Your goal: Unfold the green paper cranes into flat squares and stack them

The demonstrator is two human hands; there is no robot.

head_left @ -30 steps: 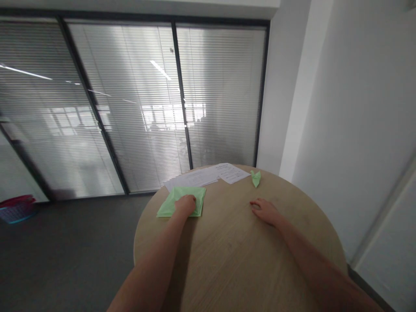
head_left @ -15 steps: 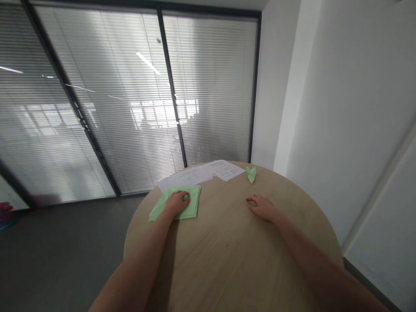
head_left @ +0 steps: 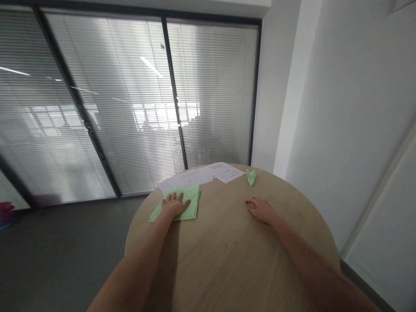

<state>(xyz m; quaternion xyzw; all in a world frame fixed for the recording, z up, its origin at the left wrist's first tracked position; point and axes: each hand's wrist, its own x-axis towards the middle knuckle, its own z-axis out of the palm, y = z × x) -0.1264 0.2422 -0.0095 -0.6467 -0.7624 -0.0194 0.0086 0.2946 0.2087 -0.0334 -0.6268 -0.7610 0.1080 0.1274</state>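
Observation:
A stack of light green paper sheets (head_left: pixel 192 205) lies on the left part of the round wooden table (head_left: pixel 224 251). My left hand (head_left: pixel 173 205) rests on top of it, palm down with the fingers spread. My right hand (head_left: pixel 260 209) lies on the bare wood to the right, its fingers curled and their tips close together, with nothing visible in them. Beyond my right hand, near the far edge, sits a small folded green paper figure (head_left: pixel 251 177), touched by neither hand.
White printed sheets (head_left: pixel 227 171) overlap along the table's far edge, behind the green stack. Glass panels with blinds (head_left: pixel 214 95) stand behind the table, and a white wall (head_left: pixel 351 130) is close on the right. Something red (head_left: pixel 5 212) is on the floor at far left.
My left hand has opened from a curled shape and its fingers now spread flat over the green sheets. My right hand has stayed in nearly the same place. The view has shifted slightly.

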